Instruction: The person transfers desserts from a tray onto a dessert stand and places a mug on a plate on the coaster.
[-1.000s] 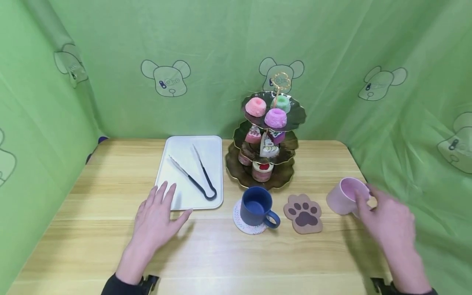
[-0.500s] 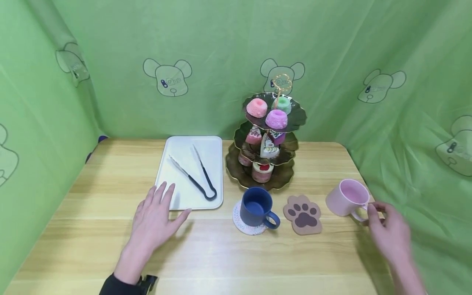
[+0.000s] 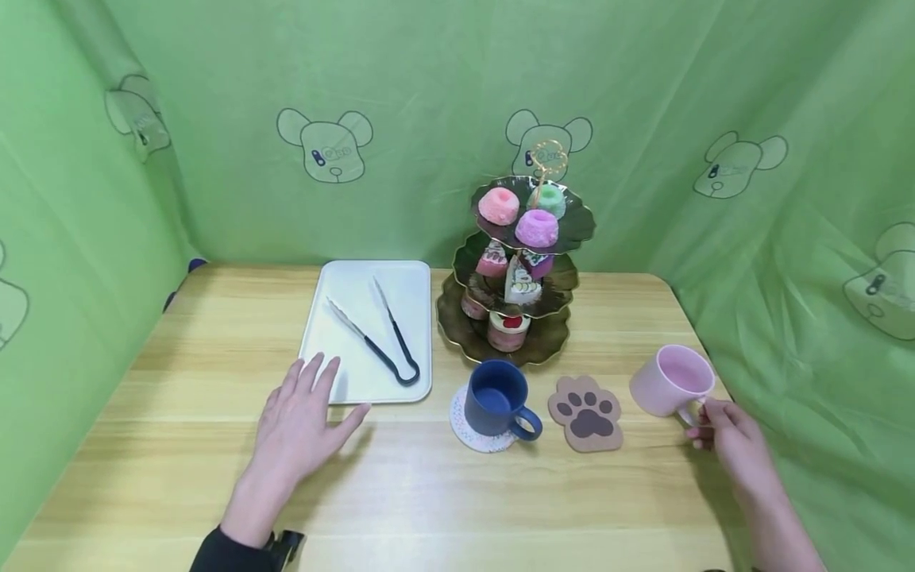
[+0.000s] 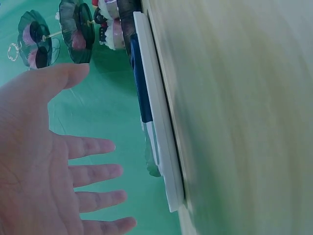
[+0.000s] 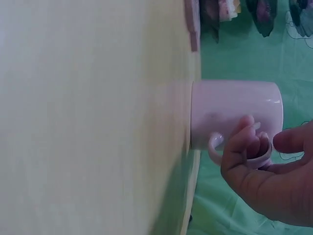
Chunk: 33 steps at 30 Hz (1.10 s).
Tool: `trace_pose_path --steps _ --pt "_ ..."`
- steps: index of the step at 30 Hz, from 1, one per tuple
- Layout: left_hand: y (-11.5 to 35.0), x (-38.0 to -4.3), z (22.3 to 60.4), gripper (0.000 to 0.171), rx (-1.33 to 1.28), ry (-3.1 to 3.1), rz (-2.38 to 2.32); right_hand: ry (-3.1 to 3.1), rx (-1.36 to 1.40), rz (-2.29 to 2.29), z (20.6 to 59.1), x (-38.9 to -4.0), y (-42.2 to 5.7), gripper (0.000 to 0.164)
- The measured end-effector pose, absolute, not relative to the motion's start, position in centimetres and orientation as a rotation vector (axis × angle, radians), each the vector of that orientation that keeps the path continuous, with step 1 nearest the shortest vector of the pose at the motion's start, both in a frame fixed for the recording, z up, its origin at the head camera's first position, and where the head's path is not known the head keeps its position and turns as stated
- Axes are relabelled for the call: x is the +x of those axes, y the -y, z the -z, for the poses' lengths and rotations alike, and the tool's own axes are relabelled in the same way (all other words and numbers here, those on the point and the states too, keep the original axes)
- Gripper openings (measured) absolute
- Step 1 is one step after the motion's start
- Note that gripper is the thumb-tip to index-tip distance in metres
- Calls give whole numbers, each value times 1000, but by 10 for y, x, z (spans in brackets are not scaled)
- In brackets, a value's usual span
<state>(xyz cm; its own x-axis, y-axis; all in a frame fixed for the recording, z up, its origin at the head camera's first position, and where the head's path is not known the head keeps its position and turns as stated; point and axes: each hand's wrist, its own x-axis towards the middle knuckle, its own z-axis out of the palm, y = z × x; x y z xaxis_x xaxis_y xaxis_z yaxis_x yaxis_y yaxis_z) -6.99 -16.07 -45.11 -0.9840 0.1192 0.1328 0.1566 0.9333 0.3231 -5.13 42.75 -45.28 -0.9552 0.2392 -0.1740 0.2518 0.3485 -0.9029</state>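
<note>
A pink mug (image 3: 652, 389) stands upright on the table's right side, its handle toward the right. My right hand (image 3: 742, 453) grips that handle; in the right wrist view, curled fingers (image 5: 237, 152) pass through the handle loop, with the thumb near the rim. The mug's base still meets the tabletop there. My left hand (image 3: 296, 429) hovers, fingers spread, near the front left corner of a white tray (image 3: 343, 274). It holds nothing, and the left wrist view shows its palm with straight fingers. Black-handled tongs (image 3: 389, 365) lie spread on the tray.
Left of the pink mug lies a brown paw-shaped coaster (image 3: 586, 445). A dark blue mug (image 3: 489, 417) stands on a round speckled coaster (image 3: 465, 437). Behind it rises a three-tier stand (image 3: 546, 342) bearing several small cakes. Green curtains (image 3: 429, 143) enclose the wooden table (image 3: 443, 508).
My right hand has shifted from above the pink mug's rim down and round to its handle, and now grips it. The mug has barely moved. My left hand stays put.
</note>
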Motion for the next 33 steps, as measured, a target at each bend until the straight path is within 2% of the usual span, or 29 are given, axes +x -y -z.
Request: trace_pose_path --steps 5,11,22,33 --pt "159 -71 452 89 -226 2996 521 -2455 452 1857 449 -51 -427 35" --pt "158 -69 452 89 -212 2995 529 -2401 412 1940 440 -46 -418 31" --pt "155 -68 454 89 -220 2990 519 -2464 282 1790 419 -43 -380 36" --pt "155 -67 451 91 -195 2996 514 -2422 228 1700 426 -42 -345 34"
